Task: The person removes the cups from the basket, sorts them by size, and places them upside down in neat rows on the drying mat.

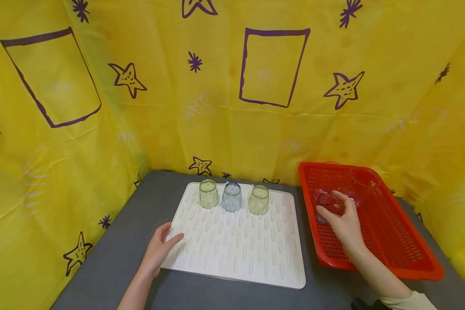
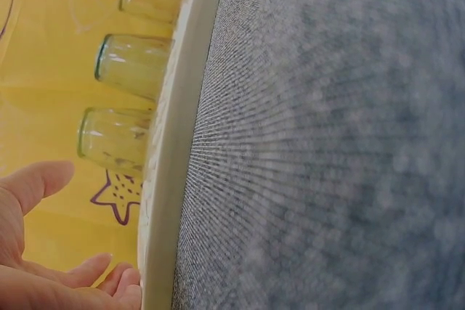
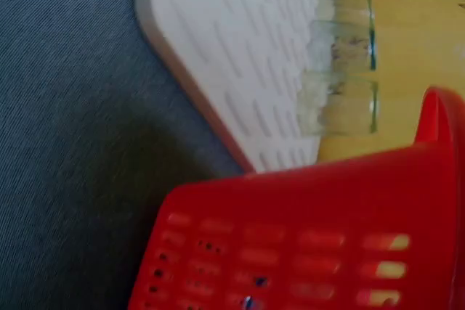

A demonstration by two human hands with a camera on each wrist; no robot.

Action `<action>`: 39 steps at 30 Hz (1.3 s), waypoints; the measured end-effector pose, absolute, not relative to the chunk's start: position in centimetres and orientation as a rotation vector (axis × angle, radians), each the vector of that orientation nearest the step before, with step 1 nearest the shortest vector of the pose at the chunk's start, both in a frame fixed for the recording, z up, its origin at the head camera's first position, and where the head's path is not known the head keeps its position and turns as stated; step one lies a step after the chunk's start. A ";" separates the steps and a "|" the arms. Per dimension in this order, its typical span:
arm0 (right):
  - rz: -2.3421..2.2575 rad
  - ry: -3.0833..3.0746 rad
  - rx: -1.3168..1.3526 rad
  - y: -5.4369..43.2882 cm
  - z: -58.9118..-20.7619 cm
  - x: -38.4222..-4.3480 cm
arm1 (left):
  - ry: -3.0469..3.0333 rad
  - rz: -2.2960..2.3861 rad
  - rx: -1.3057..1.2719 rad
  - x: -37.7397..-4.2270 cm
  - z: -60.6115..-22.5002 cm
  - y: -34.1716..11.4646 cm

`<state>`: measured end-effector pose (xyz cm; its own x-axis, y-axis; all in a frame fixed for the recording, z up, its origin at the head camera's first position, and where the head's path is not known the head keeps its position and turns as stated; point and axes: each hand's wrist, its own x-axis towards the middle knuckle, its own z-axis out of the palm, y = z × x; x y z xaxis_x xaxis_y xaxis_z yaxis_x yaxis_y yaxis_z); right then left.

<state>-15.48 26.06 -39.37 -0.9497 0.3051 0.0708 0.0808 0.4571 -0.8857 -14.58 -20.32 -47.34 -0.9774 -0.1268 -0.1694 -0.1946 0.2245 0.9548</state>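
Observation:
In the head view my right hand (image 1: 345,221) reaches into the red basket (image 1: 317,254). Its thumb and fingers curve round a bluish-purple drinking glass (image 1: 320,218); my hand hides part of that glass. My left hand (image 1: 159,249) is at the left edge of a white ribbed drying mat (image 1: 236,249), thumb apart and fingertips right at the rim. Along the mat's far side stand a green glass (image 1: 208,196), a blue glass (image 1: 232,199) and another green glass (image 1: 258,201) in a row. The right wrist view does not show my right hand.
More clear glassware (image 1: 364,183) sits at the basket's far end. Mat and basket lie side by side on a grey tabletop (image 1: 112,267). A yellow patterned curtain (image 1: 232,129) closes off the back and sides. The basket wall (image 3: 305,215) fills the lower right wrist view.

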 end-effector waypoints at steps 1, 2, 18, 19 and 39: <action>1.477 -2.497 -0.337 26.3 -39.5 -15.5 | 2.414 1.898 -0.315 -14.6 -47.4 -20.3; 1.466 -2.504 -0.344 26.6 -39.6 -15.5 | 2.414 1.900 -0.313 -14.6 -47.4 -20.3; 1.477 -2.561 -0.389 29.5 -41.1 -16.9 | 2.411 1.916 -0.309 -14.7 -47.5 -20.3; 1.478 -2.569 -0.382 29.7 -41.2 -17.1 | 2.407 1.920 -0.311 -14.6 -47.5 -20.3; 1.735 -2.785 -0.388 31.5 -42.8 -18.8 | 2.417 1.901 -0.332 -14.7 -47.7 -20.4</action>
